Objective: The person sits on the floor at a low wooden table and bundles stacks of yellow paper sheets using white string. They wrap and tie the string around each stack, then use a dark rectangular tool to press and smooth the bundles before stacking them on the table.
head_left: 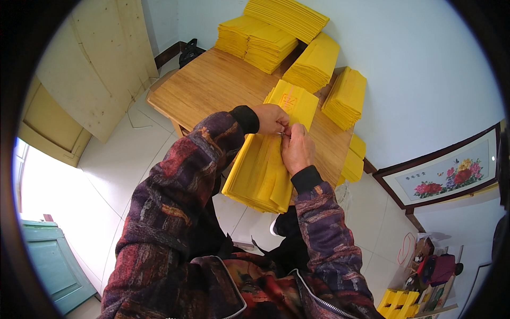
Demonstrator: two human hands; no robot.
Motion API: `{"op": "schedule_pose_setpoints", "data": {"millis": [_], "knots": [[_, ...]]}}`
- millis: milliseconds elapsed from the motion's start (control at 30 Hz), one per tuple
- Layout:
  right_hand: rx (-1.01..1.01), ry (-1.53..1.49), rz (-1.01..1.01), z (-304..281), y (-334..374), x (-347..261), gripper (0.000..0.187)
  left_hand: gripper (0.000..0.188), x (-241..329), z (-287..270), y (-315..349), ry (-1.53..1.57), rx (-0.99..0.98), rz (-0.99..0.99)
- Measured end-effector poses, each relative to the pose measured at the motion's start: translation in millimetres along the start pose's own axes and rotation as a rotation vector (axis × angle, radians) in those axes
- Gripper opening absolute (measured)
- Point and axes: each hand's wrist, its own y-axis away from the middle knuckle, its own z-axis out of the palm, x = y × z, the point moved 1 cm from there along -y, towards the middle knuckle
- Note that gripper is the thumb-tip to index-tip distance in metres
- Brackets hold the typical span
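A long stack of folded yellow sheets (255, 173) lies over the near edge of the table, its lower end jutting out toward me. A reddish printed mark shows on its far part. Both hands meet over the stack's middle, their fingertips close together. My left hand (271, 118) is closed in a pinch from the left side. From the right, my right hand (298, 149) is closed as well, with thumb and forefinger pressed together. Something small and pale shows between the fingertips, too small to name.
On the wooden table (207, 80) stand several more yellow stacks (265, 45), with another stack (345, 98) at its right edge. Further yellow bundles (353, 159) sit lower, beside the wall. A framed flower picture (446, 170) leans at right. Wooden boards (95, 58) stand at left.
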Motion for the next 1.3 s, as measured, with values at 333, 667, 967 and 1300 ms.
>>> {"op": "schedule_pose_setpoints", "data": {"millis": [333,667,967,1300], "knots": [[0.039,-0.011,-0.043,-0.3,0.0,-0.6,0.012,0.017,2.2,-2.6,-4.9,-0.062,-0.039,-0.006],[0.053,-0.060,0.005,4.2,0.1,5.7,0.011,0.016,4.5,-2.7,-5.6,-0.098,-0.063,-0.036],[0.015,-0.171,-0.001,2.3,-0.6,12.6,0.009,0.013,2.2,1.6,-2.3,-0.131,0.008,-0.046],[-0.031,-0.180,0.004,1.0,1.1,17.5,0.008,0.009,4.9,1.9,-0.1,-0.060,0.011,-0.086]]}}
